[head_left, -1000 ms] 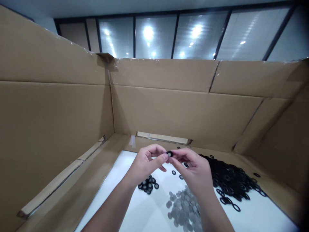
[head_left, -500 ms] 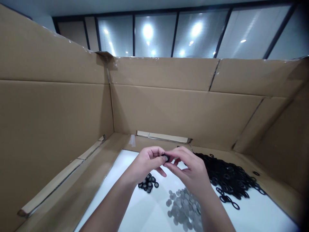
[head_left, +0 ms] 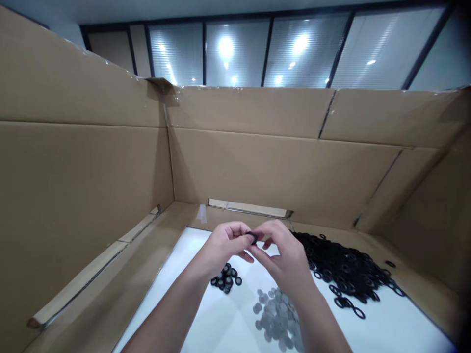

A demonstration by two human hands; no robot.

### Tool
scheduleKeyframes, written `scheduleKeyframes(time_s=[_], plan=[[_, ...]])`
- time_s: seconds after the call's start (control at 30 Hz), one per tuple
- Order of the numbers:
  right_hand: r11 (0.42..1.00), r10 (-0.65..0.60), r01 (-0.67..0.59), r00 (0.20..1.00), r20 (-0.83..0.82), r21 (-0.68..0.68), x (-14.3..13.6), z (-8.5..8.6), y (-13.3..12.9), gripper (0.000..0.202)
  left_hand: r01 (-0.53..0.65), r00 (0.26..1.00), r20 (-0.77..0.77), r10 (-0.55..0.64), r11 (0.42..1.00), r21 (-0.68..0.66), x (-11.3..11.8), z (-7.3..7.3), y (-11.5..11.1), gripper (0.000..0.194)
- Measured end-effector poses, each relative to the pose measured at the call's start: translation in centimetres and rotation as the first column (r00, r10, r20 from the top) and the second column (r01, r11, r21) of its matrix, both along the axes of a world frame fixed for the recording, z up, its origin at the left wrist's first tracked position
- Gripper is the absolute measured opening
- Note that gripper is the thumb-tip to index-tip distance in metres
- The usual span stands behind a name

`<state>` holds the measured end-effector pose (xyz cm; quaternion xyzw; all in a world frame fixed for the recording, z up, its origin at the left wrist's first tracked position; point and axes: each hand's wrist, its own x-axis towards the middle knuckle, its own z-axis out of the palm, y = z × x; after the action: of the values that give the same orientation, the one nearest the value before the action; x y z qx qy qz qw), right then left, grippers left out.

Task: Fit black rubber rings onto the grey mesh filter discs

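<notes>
Between the fingertips of both hands is a small black rubber ring (head_left: 252, 239); fingers cover much of it, and whether a disc sits inside it I cannot tell. My left hand (head_left: 228, 243) pinches it from the left, thumb on top. From the right, my right hand (head_left: 282, 252) closes thumb and fingers on its edge. Below my left hand lies a small cluster of black rings with grey centres (head_left: 226, 278). Grey translucent discs (head_left: 277, 316) are heaped under my right forearm, which hides part of them. Beyond my right hand spreads a big pile of black rings (head_left: 346, 269).
All this lies on a white board (head_left: 217, 323) inside a large cardboard box. Tall walls stand at the left (head_left: 81, 181), back (head_left: 257, 162) and right. A few loose rings (head_left: 349, 306) lie in front of the black pile, and a single ring (head_left: 390, 264) lies to its right.
My right hand has shifted slightly left and its wrist has turned a little. The ring stays at nearly the same spot in my left hand's pinch. The piles look unchanged.
</notes>
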<state>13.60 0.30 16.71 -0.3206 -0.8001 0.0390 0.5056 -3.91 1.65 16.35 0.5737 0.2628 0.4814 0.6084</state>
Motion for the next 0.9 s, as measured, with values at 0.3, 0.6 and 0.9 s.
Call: scheduleKeyframes(time_s=[0.3, 0.6, 0.9], plan=[[1.000, 0.006, -0.007, 0.999, 0.035, 0.025, 0.1, -0.1, 0.5, 0.018, -0.026, 0.999, -0.020, 0.027, 1.000, 0.013, 0.3, 0.1, 0.0, 0.022], [0.999, 0.049, -0.050, 0.996, 0.071, 0.012, 0.6, -0.4, 1.1, 0.023, -0.071, 0.997, -0.037, 0.071, 0.997, 0.010, 0.5, 0.0, 0.1, 0.025], [0.999, 0.046, -0.046, 0.996, 0.070, -0.004, 0.5, -0.8, 1.7, 0.029, -0.084, 0.995, -0.052, 0.084, 0.996, 0.001, 0.9, 0.0, 0.2, 0.026]])
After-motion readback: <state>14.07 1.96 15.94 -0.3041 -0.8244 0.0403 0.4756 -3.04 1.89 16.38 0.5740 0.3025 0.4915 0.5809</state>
